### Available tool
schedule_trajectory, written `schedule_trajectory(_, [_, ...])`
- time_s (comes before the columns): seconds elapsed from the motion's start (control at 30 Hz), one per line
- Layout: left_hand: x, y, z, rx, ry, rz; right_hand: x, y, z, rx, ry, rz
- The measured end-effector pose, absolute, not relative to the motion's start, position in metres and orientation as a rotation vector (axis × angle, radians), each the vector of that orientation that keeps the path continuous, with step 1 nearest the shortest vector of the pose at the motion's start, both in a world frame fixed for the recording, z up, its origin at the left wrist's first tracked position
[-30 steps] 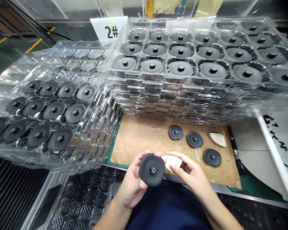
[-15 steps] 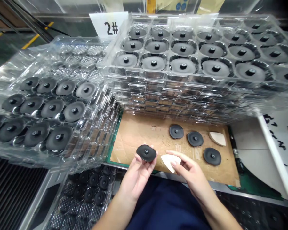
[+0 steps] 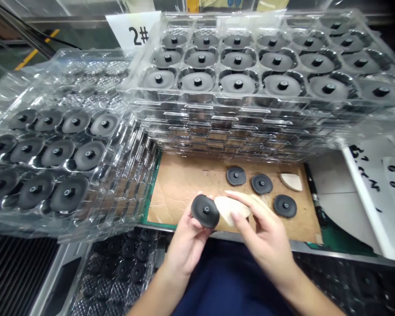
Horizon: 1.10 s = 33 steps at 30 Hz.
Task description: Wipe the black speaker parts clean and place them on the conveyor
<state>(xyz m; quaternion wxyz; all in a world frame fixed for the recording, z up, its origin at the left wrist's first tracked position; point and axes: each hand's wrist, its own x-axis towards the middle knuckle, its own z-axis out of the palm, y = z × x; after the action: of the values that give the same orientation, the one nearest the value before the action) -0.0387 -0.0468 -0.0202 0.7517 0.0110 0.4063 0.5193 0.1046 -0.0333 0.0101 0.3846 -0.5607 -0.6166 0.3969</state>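
Note:
My left hand (image 3: 187, 239) grips a black round disc (image 3: 205, 211) with a small centre hub, tilted up toward me, just over the near edge of a cardboard sheet (image 3: 184, 184). My right hand (image 3: 265, 237) pinches a white wedge-shaped pad (image 3: 228, 207) that touches the disc's right edge. Three more black discs (image 3: 236, 175) (image 3: 261, 184) (image 3: 285, 206) lie on the cardboard beyond my right hand, with a second white pad (image 3: 291, 181) beside them.
A tall stack of clear blister trays (image 3: 250, 118) filled with discs stands behind the cardboard, with a "2#" sign (image 3: 133, 33) at the back. Another tray stack (image 3: 52, 145) of discs sits at left. Below the bench lies a tray of small black parts (image 3: 125, 263). A black marker (image 3: 312, 197) lies right of the cardboard.
My left hand has tilted the disc up toward me again. My right hand has brought the white pad left against the disc's edge. The view has shifted slightly right and down.

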Motion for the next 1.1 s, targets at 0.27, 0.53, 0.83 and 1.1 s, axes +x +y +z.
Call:
schedule_trajectory(0.27, [-0.026, -0.039, -0.003, 0.125, 0.875, 1.046, 0.102, -0.023, 0.041, -1.084, -2.106, 0.758])
schedule_trajectory(0.53, [-0.023, -0.037, 0.007, 0.158, 0.85, 1.025, 0.103, -0.027, 0.042, -1.009, -2.027, 0.749])
schedule_trajectory(0.83, [-0.016, -0.035, 0.016, 0.166, 0.845, 0.98, 0.134, -0.034, 0.044, -1.062, -2.022, 0.776])
schedule_trajectory(1.1, [-0.005, -0.032, 0.018, 0.211, 0.816, 1.007, 0.147, -0.041, 0.044, -1.271, -2.022, 0.451])
